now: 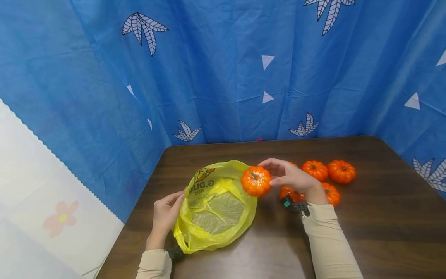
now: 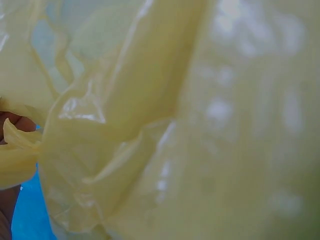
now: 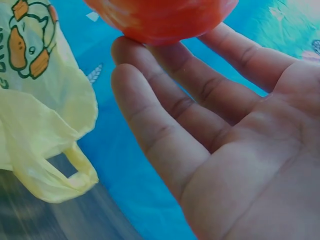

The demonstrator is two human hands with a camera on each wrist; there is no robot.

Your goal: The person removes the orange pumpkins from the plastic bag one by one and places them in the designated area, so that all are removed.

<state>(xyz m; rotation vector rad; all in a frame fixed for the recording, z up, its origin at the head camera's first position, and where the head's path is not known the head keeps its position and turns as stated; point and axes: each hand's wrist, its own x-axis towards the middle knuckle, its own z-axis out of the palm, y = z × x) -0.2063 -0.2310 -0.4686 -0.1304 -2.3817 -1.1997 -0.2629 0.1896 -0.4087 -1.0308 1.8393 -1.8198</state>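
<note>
A yellow plastic bag (image 1: 217, 243) with a printed duck stands on the table, its mouth wide and facing up. At its left rim, my left hand (image 1: 164, 215) pinches the plastic between thumb and fingers. My right hand (image 1: 294, 179) holds a small orange pumpkin (image 1: 256, 181) by thumb and fingertips, at the right edge of the bag's mouth. The right wrist view shows the pumpkin's underside (image 3: 165, 20) at the fingertips, with a bag handle (image 3: 80, 182) hanging to the left. Yellow plastic (image 2: 150, 150) fills most of the left wrist view.
Several more orange pumpkins (image 1: 342, 171) lie on the right part of the dark wooden table (image 1: 390, 217), some partly hidden by my right hand and wrist. A blue patterned curtain (image 1: 223, 69) hangs behind the table. A pale cloth with a flower (image 1: 60, 219) is at the left.
</note>
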